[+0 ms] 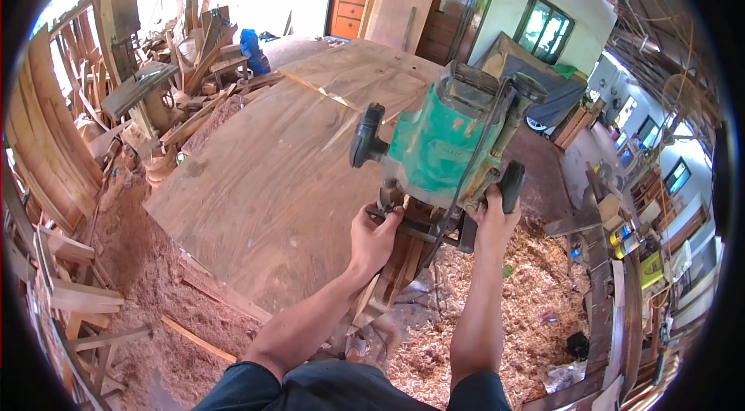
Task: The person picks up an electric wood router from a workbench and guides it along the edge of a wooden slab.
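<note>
A green power tool [438, 147] with black side handles stands at the near right part of a large plywood sheet [256, 194]. My left hand [375, 240] is closed on the lower front of the tool, below its left handle. Beside the right black handle, my right hand [493, 221] grips the tool's lower right side. A dark cord hangs down the front of the tool. Under its base, between my hands, is a narrow wooden piece [402, 263]. The tool's underside is hidden.
Wood shavings [535, 310] cover the floor at the right. Scrap wood [206, 54] and a blue bag [253, 52] lie at the back left. Boards [50, 131] lean at the far left. A covered vehicle [535, 85] stands near the back wall.
</note>
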### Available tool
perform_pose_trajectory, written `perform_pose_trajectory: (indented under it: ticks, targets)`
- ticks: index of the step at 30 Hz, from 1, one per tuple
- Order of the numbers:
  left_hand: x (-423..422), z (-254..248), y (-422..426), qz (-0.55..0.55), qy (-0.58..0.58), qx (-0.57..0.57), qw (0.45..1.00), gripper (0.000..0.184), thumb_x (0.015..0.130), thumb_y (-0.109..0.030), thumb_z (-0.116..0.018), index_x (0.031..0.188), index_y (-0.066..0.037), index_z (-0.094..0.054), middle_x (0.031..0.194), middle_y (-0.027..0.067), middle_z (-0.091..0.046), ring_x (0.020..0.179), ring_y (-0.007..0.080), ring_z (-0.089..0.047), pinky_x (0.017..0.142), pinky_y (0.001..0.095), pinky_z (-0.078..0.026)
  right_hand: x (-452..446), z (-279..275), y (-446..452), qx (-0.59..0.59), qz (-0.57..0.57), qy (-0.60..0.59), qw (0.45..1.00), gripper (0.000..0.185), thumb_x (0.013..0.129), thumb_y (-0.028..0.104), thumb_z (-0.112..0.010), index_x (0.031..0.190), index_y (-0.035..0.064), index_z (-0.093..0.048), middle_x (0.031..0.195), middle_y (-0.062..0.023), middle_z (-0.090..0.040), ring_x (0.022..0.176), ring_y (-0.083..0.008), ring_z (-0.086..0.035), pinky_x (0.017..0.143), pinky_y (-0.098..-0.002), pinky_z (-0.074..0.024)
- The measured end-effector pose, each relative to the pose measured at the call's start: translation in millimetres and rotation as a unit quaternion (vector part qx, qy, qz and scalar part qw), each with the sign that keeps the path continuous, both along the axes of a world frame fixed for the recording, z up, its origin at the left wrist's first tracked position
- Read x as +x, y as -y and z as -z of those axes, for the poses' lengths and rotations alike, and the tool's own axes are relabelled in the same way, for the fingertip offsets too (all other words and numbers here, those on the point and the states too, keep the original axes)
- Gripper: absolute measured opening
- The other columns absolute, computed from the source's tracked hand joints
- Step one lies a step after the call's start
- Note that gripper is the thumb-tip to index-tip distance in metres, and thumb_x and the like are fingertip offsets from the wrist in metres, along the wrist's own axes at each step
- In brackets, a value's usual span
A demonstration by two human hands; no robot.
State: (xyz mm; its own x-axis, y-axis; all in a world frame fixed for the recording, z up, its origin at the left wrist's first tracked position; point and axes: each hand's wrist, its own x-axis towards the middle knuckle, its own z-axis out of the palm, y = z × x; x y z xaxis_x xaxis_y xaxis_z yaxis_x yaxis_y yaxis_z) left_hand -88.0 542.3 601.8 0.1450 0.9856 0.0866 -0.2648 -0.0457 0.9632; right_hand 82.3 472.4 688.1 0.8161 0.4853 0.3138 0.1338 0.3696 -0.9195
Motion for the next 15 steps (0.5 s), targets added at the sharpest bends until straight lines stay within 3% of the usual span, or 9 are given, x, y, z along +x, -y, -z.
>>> perform_pose_trajectory:
  ticks: [4,7,10,15]
  targets:
    - [-0.5,1.7,1.6,-0.006,0.009,0.01,1.0,0.031,0.089,-0.02,-0.073,0.105,0.005,-0.063,0.073,-0.0038,-0.058,0.059,0.0032,-0.046,0.05,0.0225,-0.036,-3.6,-1.6,3.9,0.011,-0.011,-0.007,1.0,0.018,0.088,0.019,-0.067,0.095,0.0064,-0.056,0.068,0.0025,-0.049,0.054,-0.0048,-0.046,0.049,-0.0234,-0.0478]
    - [-7.4,-5.4,6.8,0.008,-0.008,-0.033,0.999,0.041,0.085,-0.025,-0.073,0.106,0.009,-0.063,0.082,0.0059,-0.066,0.076,0.0108,-0.055,0.068,0.0285,-0.047,-7.8,-2.2,6.3,0.017,-0.018,-0.009,1.0,0.018,0.088,0.019,-0.067,0.095,0.0066,-0.056,0.066,0.0028,-0.048,0.051,-0.0044,-0.045,0.048,-0.023,-0.0472]
    - [-5.4,0.2,6.0,0.001,0.012,0.008,1.0,0.032,0.089,-0.021,-0.073,0.106,0.004,-0.062,0.072,-0.0035,-0.057,0.058,0.0035,-0.046,0.049,0.0229,-0.036,-8.4,-1.1,8.3,0.018,-0.018,-0.007,1.0,0.018,0.088,0.019,-0.067,0.095,0.0069,-0.056,0.065,0.003,-0.048,0.051,-0.0042,-0.045,0.048,-0.0229,-0.047]
    - [-11.7,-6.4,12.5,0.007,-0.006,-0.011,1.0,0.033,0.089,-0.022,-0.073,0.106,0.003,-0.062,0.07,-0.0039,-0.056,0.057,0.0037,-0.046,0.048,0.023,-0.035,-6.8,2.5,9.1,0.01,-0.012,-0.01,1.0,0.017,0.089,0.018,-0.067,0.095,0.0076,-0.055,0.067,0.0029,-0.048,0.051,-0.0045,-0.045,0.048,-0.024,-0.0477]
